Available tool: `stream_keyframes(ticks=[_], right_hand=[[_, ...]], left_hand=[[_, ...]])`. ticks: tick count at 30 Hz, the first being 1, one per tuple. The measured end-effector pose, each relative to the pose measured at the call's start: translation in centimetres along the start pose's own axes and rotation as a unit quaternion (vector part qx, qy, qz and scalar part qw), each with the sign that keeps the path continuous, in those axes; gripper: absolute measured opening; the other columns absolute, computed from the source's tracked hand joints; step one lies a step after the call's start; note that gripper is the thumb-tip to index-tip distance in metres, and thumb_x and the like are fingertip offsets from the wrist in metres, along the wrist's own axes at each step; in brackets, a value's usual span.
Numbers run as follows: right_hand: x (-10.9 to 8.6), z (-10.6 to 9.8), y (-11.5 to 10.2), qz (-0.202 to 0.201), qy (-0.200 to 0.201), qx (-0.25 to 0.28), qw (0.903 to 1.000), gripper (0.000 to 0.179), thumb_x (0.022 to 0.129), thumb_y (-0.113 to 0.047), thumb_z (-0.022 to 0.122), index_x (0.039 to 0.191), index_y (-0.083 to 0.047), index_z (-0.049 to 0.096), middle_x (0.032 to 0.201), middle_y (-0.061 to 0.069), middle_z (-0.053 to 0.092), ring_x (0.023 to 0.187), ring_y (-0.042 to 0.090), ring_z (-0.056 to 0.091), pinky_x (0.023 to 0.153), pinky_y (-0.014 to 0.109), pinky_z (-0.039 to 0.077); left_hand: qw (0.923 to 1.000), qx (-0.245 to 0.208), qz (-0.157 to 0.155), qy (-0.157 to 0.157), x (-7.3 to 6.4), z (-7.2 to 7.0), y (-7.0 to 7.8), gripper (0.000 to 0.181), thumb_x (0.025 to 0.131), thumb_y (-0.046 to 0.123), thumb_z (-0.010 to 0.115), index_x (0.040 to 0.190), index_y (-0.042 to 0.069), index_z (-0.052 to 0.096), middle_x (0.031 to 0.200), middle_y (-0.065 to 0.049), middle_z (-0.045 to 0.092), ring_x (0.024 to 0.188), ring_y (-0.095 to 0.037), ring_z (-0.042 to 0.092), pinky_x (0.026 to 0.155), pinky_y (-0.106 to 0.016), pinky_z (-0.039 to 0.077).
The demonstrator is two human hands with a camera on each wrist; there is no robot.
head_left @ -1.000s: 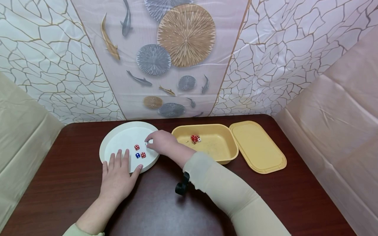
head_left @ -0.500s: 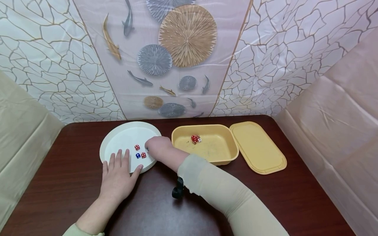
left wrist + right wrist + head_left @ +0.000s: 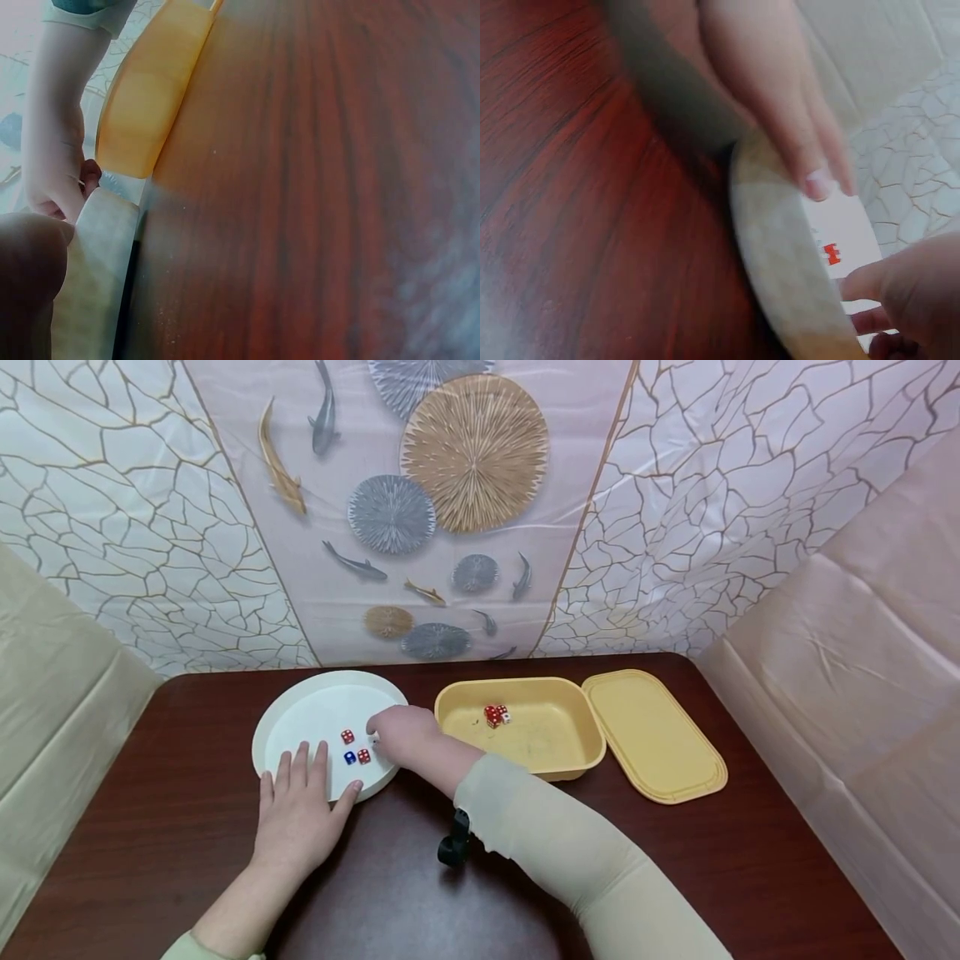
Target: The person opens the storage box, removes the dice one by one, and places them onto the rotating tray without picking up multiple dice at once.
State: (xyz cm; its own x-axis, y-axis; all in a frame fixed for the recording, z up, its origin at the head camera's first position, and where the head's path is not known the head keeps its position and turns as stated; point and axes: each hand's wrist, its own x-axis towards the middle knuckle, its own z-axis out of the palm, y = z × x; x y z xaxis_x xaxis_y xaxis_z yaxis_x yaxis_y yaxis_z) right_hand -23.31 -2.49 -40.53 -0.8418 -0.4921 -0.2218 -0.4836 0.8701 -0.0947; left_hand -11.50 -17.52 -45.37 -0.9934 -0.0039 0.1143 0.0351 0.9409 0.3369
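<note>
A round white tray (image 3: 300,697) stands on the left of the table. My left hand (image 3: 298,817) lies over its near rim, fingers straight and spread. Two red dice, one of them the upper red die (image 3: 347,737), lie inside it with a blue die (image 3: 350,758). At the tray's right side, my right hand (image 3: 408,735) pinches a small white die (image 3: 374,739), mostly covered by the fingers. In the right wrist view, the fingertips (image 3: 862,281) of that hand reach over the tray rim (image 3: 780,247); the die itself is hidden there.
Right of the tray, a yellow container (image 3: 555,727) holds a cluster of red dice (image 3: 492,716) and a white die (image 3: 506,718). Its yellow lid (image 3: 660,735) lies flat on the brown table (image 3: 405,877) farther right. A patterned cloth (image 3: 480,593) hangs behind.
My right hand has lowered slightly toward the near right side of the tray, its fingers still at the white die. The left hand and the other dice stay put.
</note>
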Motion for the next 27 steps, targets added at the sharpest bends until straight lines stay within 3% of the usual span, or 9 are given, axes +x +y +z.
stream_keyframes(ticks=[5,10,16,21,27], right_hand=[[-0.5,-1.1,1.3,0.011,0.021,0.110,0.9936,0.031,0.095,-0.038,0.067,0.125,-0.028,0.069,0.117,-0.009,0.068,0.105,0.008,0.061,0.089,0.028,0.050],[-1.1,-2.0,2.8,0.011,0.043,0.192,0.9804,0.032,0.094,-0.036,0.068,0.124,-0.024,0.070,0.101,-0.007,0.068,0.088,0.008,0.059,0.074,0.024,0.049],[-2.0,-2.5,4.8,0.023,0.068,0.266,0.9613,0.035,0.094,-0.037,0.068,0.126,-0.023,0.069,0.094,-0.005,0.063,0.081,0.012,0.058,0.067,0.026,0.049],[-3.0,-2.3,7.2,0.039,0.092,0.309,0.9458,0.034,0.094,-0.039,0.068,0.124,-0.024,0.070,0.094,-0.005,0.064,0.083,0.013,0.060,0.069,0.029,0.050],[-4.8,-1.2,11.0,0.057,0.125,0.318,0.9382,0.031,0.092,-0.038,0.069,0.120,-0.023,0.073,0.093,-0.002,0.066,0.083,0.013,0.060,0.073,0.031,0.048]], left_hand=[[1.0000,0.002,-0.002,-0.002,-0.1,-0.1,0.1,0.083,0.099,0.059,0.043,0.155,0.000,0.024,0.156,-0.031,0.022,0.144,-0.051,0.013,0.112,-0.069,0.005],[1.0000,0.001,-0.001,-0.001,-0.1,0.0,0.1,0.082,0.099,0.058,0.044,0.155,0.000,0.025,0.155,-0.032,0.022,0.143,-0.052,0.013,0.112,-0.069,0.005],[1.0000,-0.004,-0.002,-0.003,-0.2,0.0,0.1,0.083,0.099,0.059,0.044,0.155,0.000,0.024,0.156,-0.032,0.021,0.144,-0.051,0.012,0.113,-0.069,0.003],[0.9999,-0.009,-0.005,-0.008,-0.3,0.0,0.2,0.085,0.099,0.061,0.042,0.156,0.001,0.021,0.157,-0.031,0.019,0.145,-0.051,0.010,0.113,-0.068,0.001],[0.9999,-0.012,-0.001,-0.006,-0.3,0.1,0.2,0.085,0.099,0.061,0.041,0.156,0.000,0.022,0.157,-0.031,0.018,0.145,-0.051,0.011,0.113,-0.068,0.001]])
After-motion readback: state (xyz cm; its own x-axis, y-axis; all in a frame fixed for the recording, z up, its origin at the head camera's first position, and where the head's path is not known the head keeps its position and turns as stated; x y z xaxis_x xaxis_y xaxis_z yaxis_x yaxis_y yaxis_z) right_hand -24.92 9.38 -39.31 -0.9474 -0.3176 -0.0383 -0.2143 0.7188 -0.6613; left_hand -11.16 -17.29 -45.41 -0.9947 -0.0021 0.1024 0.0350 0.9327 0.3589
